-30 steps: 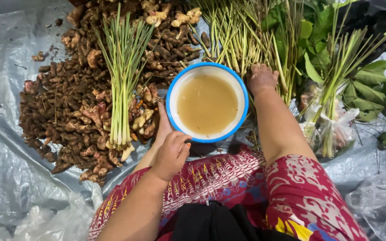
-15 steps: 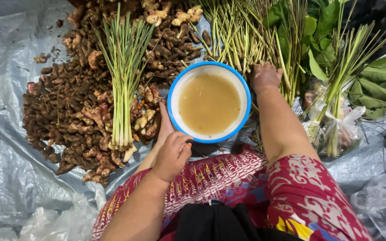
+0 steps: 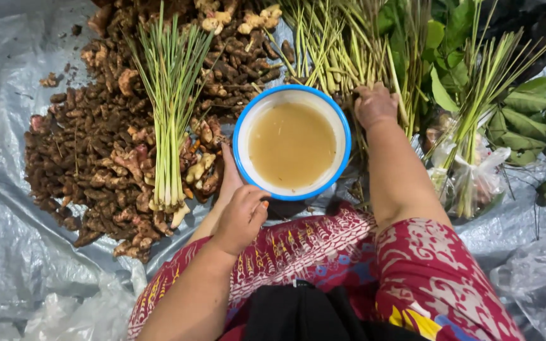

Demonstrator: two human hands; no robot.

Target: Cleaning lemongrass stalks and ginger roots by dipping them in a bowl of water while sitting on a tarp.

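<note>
A white bowl with a blue rim (image 3: pixel 242 126), full of cloudy tan liquid, sits on the ground in front of me. My left hand (image 3: pixel 241 218) lies at the bowl's near left edge with its fingers curled in, fingertips by the rim and nothing visible in it. A bare foot or shin (image 3: pixel 227 172) shows under that hand. My right hand (image 3: pixel 375 104) is just right of the bowl, knuckles up, fingers curled down onto loose lemongrass stalks (image 3: pixel 339 60).
A tied lemongrass bundle (image 3: pixel 170 120) lies on a heap of brown rhizomes (image 3: pixel 90 158). Pale ginger roots (image 3: pixel 235 19) are at the back. Leafy greens and bagged bundles (image 3: pixel 475 158) fill the right. Everything rests on grey plastic sheeting (image 3: pixel 14 252). Red patterned cloth (image 3: pixel 311 246) covers my lap.
</note>
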